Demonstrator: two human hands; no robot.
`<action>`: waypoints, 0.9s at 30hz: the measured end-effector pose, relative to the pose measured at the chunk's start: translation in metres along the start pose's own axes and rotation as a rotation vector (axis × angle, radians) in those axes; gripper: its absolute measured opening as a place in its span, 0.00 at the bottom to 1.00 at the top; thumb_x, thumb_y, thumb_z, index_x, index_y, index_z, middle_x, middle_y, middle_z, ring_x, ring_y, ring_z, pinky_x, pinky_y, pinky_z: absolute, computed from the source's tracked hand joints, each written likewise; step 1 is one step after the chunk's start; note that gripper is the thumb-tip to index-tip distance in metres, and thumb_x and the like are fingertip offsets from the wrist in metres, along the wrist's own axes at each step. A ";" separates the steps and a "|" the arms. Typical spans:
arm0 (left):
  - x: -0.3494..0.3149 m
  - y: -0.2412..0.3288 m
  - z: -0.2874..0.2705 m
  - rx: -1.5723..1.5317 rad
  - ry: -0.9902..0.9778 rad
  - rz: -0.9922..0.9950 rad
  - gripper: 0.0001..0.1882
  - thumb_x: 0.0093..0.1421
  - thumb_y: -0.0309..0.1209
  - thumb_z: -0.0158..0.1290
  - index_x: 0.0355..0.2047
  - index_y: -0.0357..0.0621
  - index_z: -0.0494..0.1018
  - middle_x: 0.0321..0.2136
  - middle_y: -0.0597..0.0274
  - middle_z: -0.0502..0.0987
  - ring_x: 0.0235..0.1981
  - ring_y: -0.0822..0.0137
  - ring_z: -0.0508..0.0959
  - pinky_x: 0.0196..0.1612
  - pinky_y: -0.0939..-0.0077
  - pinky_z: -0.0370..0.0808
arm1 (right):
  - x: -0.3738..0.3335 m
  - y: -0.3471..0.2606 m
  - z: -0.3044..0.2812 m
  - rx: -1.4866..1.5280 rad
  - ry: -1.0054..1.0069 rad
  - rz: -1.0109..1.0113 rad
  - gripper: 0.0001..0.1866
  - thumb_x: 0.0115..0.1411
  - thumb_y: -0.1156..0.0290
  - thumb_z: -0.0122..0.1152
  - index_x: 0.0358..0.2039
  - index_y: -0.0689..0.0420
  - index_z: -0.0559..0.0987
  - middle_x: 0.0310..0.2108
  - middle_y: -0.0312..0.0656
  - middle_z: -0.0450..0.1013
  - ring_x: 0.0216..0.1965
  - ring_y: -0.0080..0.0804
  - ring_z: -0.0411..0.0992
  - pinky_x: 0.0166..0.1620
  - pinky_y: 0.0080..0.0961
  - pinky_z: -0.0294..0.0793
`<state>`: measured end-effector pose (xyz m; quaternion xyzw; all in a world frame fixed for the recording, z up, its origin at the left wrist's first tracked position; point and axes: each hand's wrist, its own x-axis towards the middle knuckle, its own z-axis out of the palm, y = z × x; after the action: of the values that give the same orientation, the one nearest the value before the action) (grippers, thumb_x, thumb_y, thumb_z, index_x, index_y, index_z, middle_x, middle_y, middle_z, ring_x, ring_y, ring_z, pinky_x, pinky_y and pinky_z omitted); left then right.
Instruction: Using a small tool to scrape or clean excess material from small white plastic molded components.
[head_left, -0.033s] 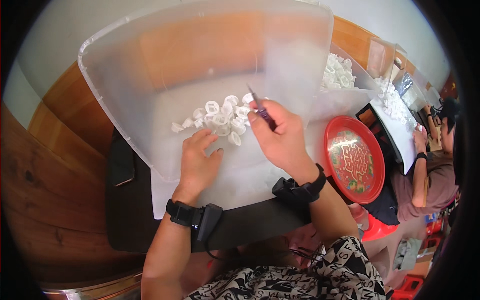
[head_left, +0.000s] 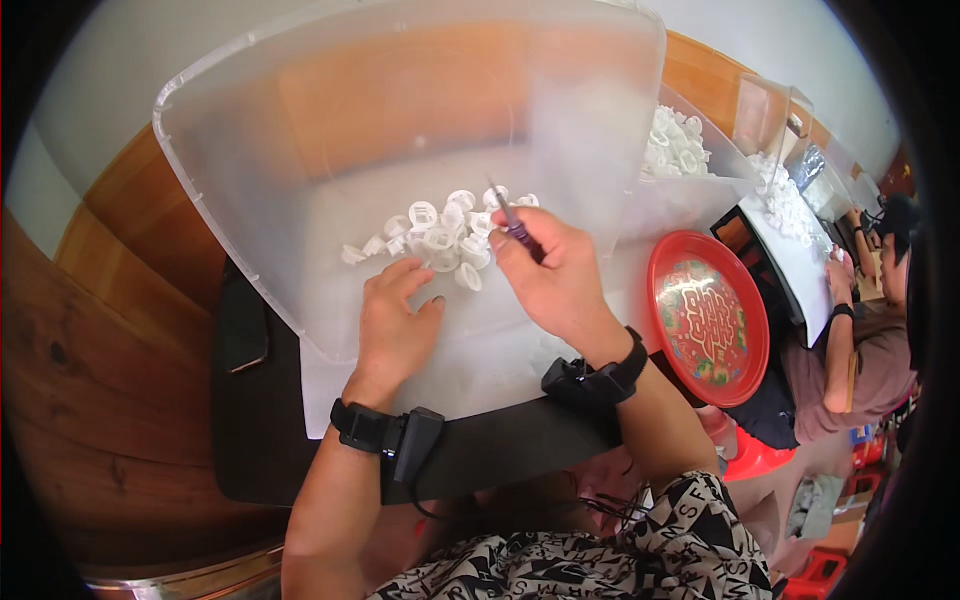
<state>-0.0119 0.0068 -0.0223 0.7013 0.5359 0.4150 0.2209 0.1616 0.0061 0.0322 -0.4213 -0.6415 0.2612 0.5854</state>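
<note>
A loose pile of small round white plastic parts (head_left: 439, 239) lies inside a big translucent plastic bin (head_left: 400, 110), tipped so its mouth faces me. My left hand (head_left: 398, 322) rests at the near left of the pile, thumb apart from the bent fingers, holding nothing; its fingertips are close to the nearest parts, and I cannot tell if they touch. My right hand (head_left: 552, 262) is closed around a slim pointed tool (head_left: 519, 229) with a dark purple handle. Its thin metal tip points up and away, over the right side of the pile.
A red round tray (head_left: 708, 322) stands to the right. Behind it is a clear bin of white parts (head_left: 676, 143). A co-worker (head_left: 850, 370) sits at a white-topped table farther right. A dark phone (head_left: 247, 335) lies on the black table, left of the bin.
My right hand and the tool have shifted slightly to the left and down. My left hand and the pile look the same.
</note>
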 end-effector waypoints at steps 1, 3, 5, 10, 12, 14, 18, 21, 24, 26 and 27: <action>0.000 0.000 -0.001 0.010 0.002 -0.013 0.17 0.46 0.25 0.55 0.39 0.40 0.74 0.49 0.56 0.69 0.49 0.60 0.67 0.51 0.71 0.65 | 0.000 0.009 0.001 0.030 -0.080 0.104 0.05 0.55 0.76 0.54 0.32 0.64 0.74 0.17 0.31 0.64 0.18 0.12 0.57 0.20 0.14 0.56; 0.002 -0.001 -0.001 0.019 0.003 -0.025 0.17 0.46 0.25 0.55 0.39 0.39 0.74 0.48 0.56 0.69 0.49 0.61 0.68 0.50 0.71 0.65 | -0.001 0.018 0.000 0.059 -0.158 0.210 0.07 0.56 0.74 0.54 0.33 0.63 0.75 0.19 0.30 0.66 0.19 0.11 0.59 0.21 0.12 0.57; 0.003 -0.001 -0.001 0.007 0.004 -0.071 0.16 0.47 0.25 0.55 0.38 0.39 0.74 0.49 0.54 0.68 0.50 0.57 0.66 0.42 0.72 0.71 | -0.001 0.020 -0.003 0.093 -0.187 0.255 0.07 0.56 0.73 0.54 0.32 0.62 0.75 0.18 0.31 0.67 0.18 0.12 0.59 0.20 0.12 0.57; 0.002 -0.004 0.000 0.007 0.100 -0.102 0.15 0.47 0.25 0.55 0.38 0.36 0.74 0.48 0.54 0.69 0.47 0.60 0.69 0.44 0.73 0.69 | -0.006 0.014 -0.001 0.155 -0.207 0.405 0.05 0.54 0.74 0.53 0.27 0.64 0.74 0.17 0.31 0.66 0.19 0.15 0.60 0.22 0.17 0.59; 0.003 0.001 -0.001 -0.023 0.118 -0.127 0.16 0.47 0.26 0.55 0.37 0.35 0.74 0.48 0.54 0.69 0.45 0.63 0.71 0.45 0.74 0.68 | -0.008 0.012 -0.002 0.159 -0.221 0.431 0.06 0.54 0.74 0.53 0.27 0.63 0.74 0.17 0.32 0.66 0.19 0.15 0.60 0.22 0.16 0.60; 0.003 0.000 -0.003 -0.037 0.109 -0.191 0.15 0.46 0.26 0.55 0.37 0.34 0.74 0.47 0.55 0.70 0.44 0.64 0.71 0.45 0.75 0.68 | -0.009 0.011 0.000 0.147 -0.241 0.446 0.06 0.55 0.73 0.53 0.27 0.63 0.74 0.18 0.32 0.67 0.20 0.15 0.61 0.23 0.16 0.61; 0.003 0.002 -0.005 -0.075 0.076 -0.213 0.13 0.47 0.26 0.55 0.34 0.34 0.74 0.44 0.55 0.70 0.45 0.60 0.70 0.45 0.73 0.68 | -0.009 0.014 -0.001 0.156 -0.233 0.423 0.07 0.55 0.73 0.53 0.32 0.62 0.75 0.18 0.34 0.68 0.15 0.13 0.58 0.17 0.12 0.56; 0.000 0.007 -0.006 -0.052 0.093 -0.067 0.11 0.47 0.26 0.55 0.32 0.34 0.75 0.43 0.58 0.71 0.42 0.63 0.71 0.45 0.74 0.68 | -0.008 0.010 -0.003 0.184 -0.236 0.448 0.07 0.55 0.72 0.53 0.27 0.63 0.74 0.18 0.34 0.67 0.18 0.15 0.61 0.21 0.16 0.60; -0.003 0.016 -0.009 -0.320 -0.021 0.061 0.09 0.46 0.23 0.57 0.30 0.36 0.75 0.39 0.59 0.73 0.41 0.65 0.72 0.46 0.74 0.68 | -0.005 0.011 -0.007 0.360 -0.235 0.580 0.08 0.54 0.70 0.54 0.25 0.63 0.74 0.17 0.34 0.66 0.15 0.16 0.58 0.16 0.17 0.56; -0.007 0.021 -0.012 -0.613 -0.156 0.072 0.08 0.45 0.19 0.57 0.29 0.37 0.76 0.37 0.59 0.74 0.41 0.67 0.72 0.46 0.74 0.68 | -0.002 0.012 -0.008 0.464 -0.304 0.704 0.09 0.54 0.69 0.55 0.24 0.62 0.73 0.16 0.35 0.65 0.12 0.17 0.56 0.14 0.17 0.53; -0.007 0.022 -0.012 -0.613 -0.160 0.072 0.08 0.45 0.19 0.57 0.29 0.37 0.76 0.37 0.59 0.74 0.41 0.67 0.72 0.46 0.74 0.68 | -0.001 0.012 -0.009 0.464 -0.300 0.705 0.09 0.54 0.69 0.55 0.24 0.62 0.73 0.16 0.35 0.65 0.12 0.17 0.56 0.14 0.17 0.53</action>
<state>-0.0103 -0.0084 -0.0015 0.6508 0.3416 0.5083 0.4486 0.1732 0.0099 0.0233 -0.4290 -0.4611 0.6401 0.4401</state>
